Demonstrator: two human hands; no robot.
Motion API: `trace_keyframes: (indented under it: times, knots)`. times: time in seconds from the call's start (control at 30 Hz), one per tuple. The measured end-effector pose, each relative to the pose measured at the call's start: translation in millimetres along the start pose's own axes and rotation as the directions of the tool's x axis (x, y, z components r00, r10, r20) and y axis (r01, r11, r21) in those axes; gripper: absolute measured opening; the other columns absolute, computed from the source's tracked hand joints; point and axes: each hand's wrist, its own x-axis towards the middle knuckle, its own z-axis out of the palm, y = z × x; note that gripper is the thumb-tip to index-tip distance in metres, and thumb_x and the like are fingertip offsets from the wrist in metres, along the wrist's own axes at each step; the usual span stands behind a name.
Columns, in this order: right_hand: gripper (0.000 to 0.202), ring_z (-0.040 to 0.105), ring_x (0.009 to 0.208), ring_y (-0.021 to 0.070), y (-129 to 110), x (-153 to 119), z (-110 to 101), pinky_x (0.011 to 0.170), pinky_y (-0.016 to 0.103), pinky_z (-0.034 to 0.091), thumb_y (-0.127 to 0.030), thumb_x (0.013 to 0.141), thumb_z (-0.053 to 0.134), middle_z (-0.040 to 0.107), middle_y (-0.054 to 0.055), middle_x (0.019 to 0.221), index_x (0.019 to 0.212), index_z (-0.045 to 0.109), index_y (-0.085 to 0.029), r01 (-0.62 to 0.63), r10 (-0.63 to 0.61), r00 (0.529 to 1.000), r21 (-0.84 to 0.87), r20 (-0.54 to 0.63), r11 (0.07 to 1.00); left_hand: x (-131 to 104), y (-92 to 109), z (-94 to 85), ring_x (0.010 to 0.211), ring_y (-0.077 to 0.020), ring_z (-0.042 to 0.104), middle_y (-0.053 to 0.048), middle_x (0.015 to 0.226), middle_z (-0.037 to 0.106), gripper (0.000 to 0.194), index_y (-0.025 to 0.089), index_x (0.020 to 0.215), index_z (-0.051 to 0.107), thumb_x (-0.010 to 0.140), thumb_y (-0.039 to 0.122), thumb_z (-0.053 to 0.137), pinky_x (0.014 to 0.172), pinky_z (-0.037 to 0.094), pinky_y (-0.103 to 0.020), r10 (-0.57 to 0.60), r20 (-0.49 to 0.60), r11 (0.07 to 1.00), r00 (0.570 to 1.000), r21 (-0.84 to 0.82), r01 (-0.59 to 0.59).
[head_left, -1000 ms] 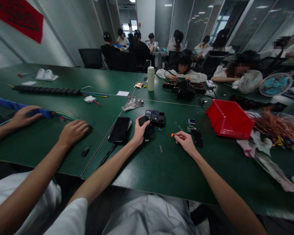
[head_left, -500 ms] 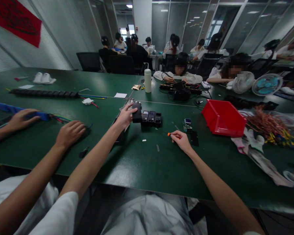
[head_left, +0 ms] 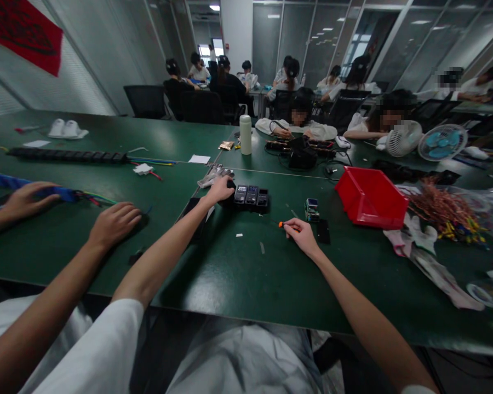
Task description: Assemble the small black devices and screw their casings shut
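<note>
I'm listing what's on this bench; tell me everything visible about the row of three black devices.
The row is three dark, boxy, plastic-looking devices, resting close side by side on the green table, each with a small screen towards its far end. The left hand, holding a dark item, is beside its left end; contact with the row is unclear. Markings are too small to read.

Three black-cased screens [head_left: 252, 196], two fans [head_left: 442, 143], one red bin [head_left: 372, 197], one bottle [head_left: 245, 135]
</note>
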Motion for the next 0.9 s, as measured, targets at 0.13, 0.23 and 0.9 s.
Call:
trace_keyframes:
  times: [0.13,0.23,0.9]
  knots:
    - [0.028,0.053,0.055,0.013,1.2,0.4,-0.1,0.055,0.025,0.041,-0.041,0.078,0.057,0.057,0.0,0.062,0.083,0.062,-0.015,-0.01,0.01,1.0,0.002,-0.009,1.0,2.0,-1.5,6.7,0.08,-0.0161,0.042,-0.004,0.085,0.065,0.029,0.015,0.089,0.06,0.065,0.029,0.068,0.089,0.035,-0.034,-0.044,0.139,0.999,0.989,0.02,0.042]
    - [0.027,0.053,0.055,0.0128,1.2,0.7,-0.2,0.055,0.025,0.041,-0.041,0.078,0.057,0.057,0.0,0.062,0.083,0.062,-0.014,-0.011,0.011,1.0,0.009,-0.009,1.0,4.6,-3.4,8.4,0.079,-0.0159,0.043,-0.004,0.084,0.065,0.028,0.014,0.09,0.059,0.068,0.03,0.066,0.09,0.034,-0.035,-0.07,0.173,0.997,0.982,0.046,0.063]
    - [0.03,0.048,0.049,0.0109,1.2,1.5,-1.7,0.045,0.022,0.033,-0.044,0.078,0.056,0.054,-0.001,0.055,0.083,0.061,-0.015,-0.043,0.044,0.998,0.027,-0.037,0.999,-31.4,74.3,62.9,0.137,-0.0367,0.009,-0.015,0.149,0.018,0.097,0.02,0.143,0.02,0.067,0.072,0.049,0.105,0.005,-0.062,0.256,0.615,0.759,0.746,0.35,-0.549]
